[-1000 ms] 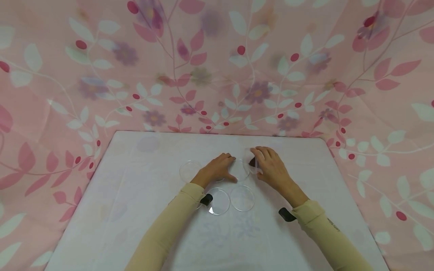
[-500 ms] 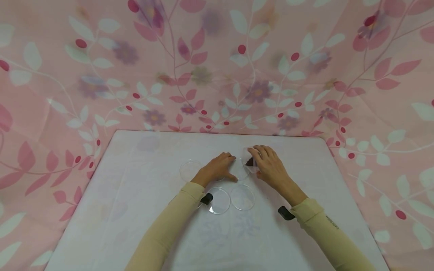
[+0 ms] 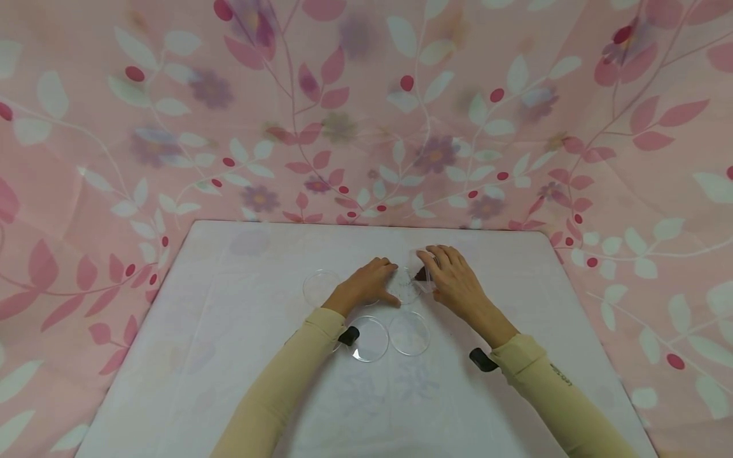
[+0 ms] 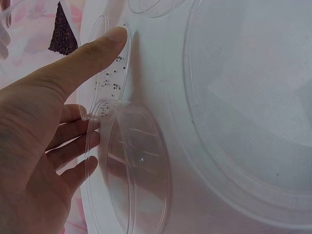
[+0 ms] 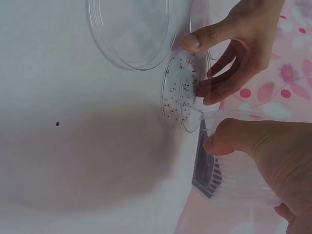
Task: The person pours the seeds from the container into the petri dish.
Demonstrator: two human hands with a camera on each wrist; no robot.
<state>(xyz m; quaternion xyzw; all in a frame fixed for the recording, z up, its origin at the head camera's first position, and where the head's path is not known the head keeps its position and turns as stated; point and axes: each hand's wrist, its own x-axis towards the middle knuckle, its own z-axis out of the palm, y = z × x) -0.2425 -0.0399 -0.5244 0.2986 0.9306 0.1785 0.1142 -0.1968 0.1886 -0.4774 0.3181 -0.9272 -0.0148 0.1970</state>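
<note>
My right hand (image 3: 455,280) grips a clear plastic cup (image 5: 246,187), tilted on its side with its mouth toward a clear petri dish (image 3: 405,291). Dark grains like small seeds (image 4: 62,33) lie heaped inside the cup. Many loose grains are scattered over the dish, below the cup's lip. Thumb and fingers of my left hand (image 3: 366,285) hold that dish by opposite sides of its rim. Another petri dish (image 4: 139,165) sits partly under the left hand, hidden from the head view by it.
Further petri dishes stand close by: one at the left (image 3: 321,289), one in front (image 3: 369,340) and one at front right (image 3: 410,334). A single dark grain (image 5: 57,124) lies on the white tabletop (image 3: 487,420). Pink floral cloth (image 3: 366,127) hangs behind and at the sides.
The right hand has shifted slightly left and tipped the cup further over the dish. Dark grains now show scattered in the dish. The left hand has stayed in place.
</note>
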